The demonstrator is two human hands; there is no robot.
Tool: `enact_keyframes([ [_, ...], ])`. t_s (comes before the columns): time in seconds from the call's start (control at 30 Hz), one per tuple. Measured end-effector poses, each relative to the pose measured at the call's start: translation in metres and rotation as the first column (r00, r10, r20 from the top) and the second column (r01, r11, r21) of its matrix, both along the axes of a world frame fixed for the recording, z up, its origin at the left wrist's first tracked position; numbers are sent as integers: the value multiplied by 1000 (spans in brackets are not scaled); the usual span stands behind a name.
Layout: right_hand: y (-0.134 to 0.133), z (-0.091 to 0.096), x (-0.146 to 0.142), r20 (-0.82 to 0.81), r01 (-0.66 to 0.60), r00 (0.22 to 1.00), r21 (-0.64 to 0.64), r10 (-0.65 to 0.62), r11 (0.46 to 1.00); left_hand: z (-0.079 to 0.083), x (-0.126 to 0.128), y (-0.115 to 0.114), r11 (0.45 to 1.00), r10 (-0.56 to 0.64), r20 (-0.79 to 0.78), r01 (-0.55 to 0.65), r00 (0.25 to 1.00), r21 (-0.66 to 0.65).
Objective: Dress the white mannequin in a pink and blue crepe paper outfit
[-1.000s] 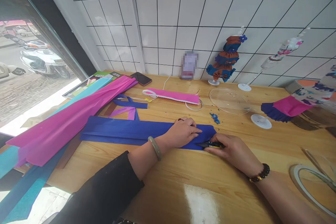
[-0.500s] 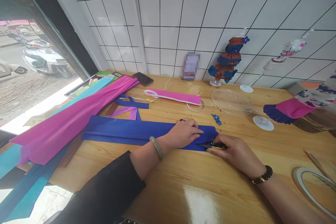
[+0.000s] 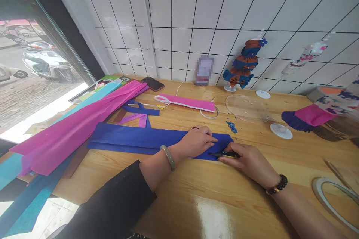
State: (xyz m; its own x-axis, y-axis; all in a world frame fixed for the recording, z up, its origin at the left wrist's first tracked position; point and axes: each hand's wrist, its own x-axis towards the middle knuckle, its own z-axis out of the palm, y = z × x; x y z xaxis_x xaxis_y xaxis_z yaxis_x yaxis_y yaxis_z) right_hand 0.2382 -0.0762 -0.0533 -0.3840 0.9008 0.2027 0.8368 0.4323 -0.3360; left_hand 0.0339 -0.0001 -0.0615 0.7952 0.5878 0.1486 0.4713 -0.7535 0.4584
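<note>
A long folded strip of dark blue paper (image 3: 134, 140) lies across the wooden table (image 3: 213, 198). My left hand (image 3: 196, 142) rests flat on the strip's right end, fingers stretched out and pressing it down. My right hand (image 3: 248, 160) is closed around a small black and yellow cutter (image 3: 224, 154), whose tip touches the paper's lower right edge just beside my left fingertips.
Long pink (image 3: 75, 127) and teal paper sheets (image 3: 92, 99) lie at the left. A phone (image 3: 153, 83), a pink strip (image 3: 186, 102), blue and purple ribbon scraps (image 3: 138, 114), a clear disc (image 3: 246, 108), paper-dressed figures (image 3: 244, 63) and tape rings (image 3: 332, 198) sit around.
My hands have barely moved; the cutter has edged slightly along the paper's lower right edge. The view has shifted a little.
</note>
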Motion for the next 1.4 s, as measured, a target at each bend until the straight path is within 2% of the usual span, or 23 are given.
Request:
enact_keyframes([
  [1.4,2,2,-12,6,-10,1000,6,10,1000,-4,1,1,1000,2,37,-2,999,-22],
])
